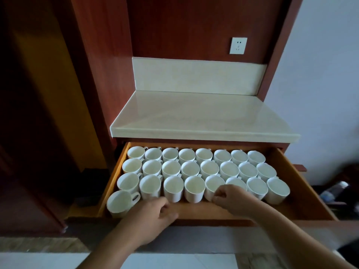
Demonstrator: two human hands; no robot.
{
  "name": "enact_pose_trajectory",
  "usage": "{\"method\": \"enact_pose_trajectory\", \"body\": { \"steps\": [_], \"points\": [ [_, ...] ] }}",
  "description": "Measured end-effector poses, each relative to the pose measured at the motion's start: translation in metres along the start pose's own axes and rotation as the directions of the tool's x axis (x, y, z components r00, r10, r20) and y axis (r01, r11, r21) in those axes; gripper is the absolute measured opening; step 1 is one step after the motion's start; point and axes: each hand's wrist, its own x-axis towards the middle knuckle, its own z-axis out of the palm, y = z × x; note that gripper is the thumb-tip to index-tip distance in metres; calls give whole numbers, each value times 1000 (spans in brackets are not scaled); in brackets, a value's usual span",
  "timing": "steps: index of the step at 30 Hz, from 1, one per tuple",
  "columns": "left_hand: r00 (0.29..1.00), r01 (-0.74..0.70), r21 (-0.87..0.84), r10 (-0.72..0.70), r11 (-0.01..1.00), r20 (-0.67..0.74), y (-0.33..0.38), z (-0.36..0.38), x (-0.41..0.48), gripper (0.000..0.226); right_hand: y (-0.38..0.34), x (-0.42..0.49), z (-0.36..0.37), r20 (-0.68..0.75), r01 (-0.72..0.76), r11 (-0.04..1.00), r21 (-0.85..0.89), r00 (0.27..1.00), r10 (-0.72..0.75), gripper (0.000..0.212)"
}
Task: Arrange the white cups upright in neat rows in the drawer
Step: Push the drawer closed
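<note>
White cups (192, 167) stand upright, rim to rim in three rows at the drawer (308, 191) back, leaving room for a fourth (lone cup (122, 202) starts it, drawer's front left). Right hand (228, 198), fingers curled, is against a third-row cup (212, 186); can't tell whether it grips. Left hand (157, 210) is curled at the drawer front, nothing seen in it.

The scene is dimly and evenly lit, with a cool grey cast. Most light is caught by the counter (204, 113), where a faint sheen is seen, and by the wall (320, 74) at 3 o'clock. The wood panels (38, 113) at 9 o'clock are sunk in deep shadow. Straight lines are bowed near the edges. The clutter (336, 191) at 4 o'clock is smeared by blur, and the cups (190, 167) are rendered slightly soft.
</note>
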Motion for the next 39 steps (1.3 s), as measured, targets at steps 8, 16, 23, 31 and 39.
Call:
{"method": "enact_pose_trajectory", "body": {
  "steps": [8,16,23,31,39],
  "points": [
    [942,-80,409,203,909,-267,26,63,-3,69,80,-85,-6,-122,122,958,-259,980,-158,69],
    [899,-92,461,273,882,-343,33,68,2,63,118,-65,31,-461,196,860,-470,777,-429,55],
    [918,-62,481,239,874,-316,30,62,29,66,119,-34,23,-471,176,855,-489,772,-428,57],
    [930,-45,497,217,867,-295,21,49,89,70,114,23,3,-447,124,869,-478,818,-362,59],
    [919,-56,483,234,874,-317,7,36,160,69,105,86,-21,-452,72,875,-479,835,-316,62]
  ]
}}
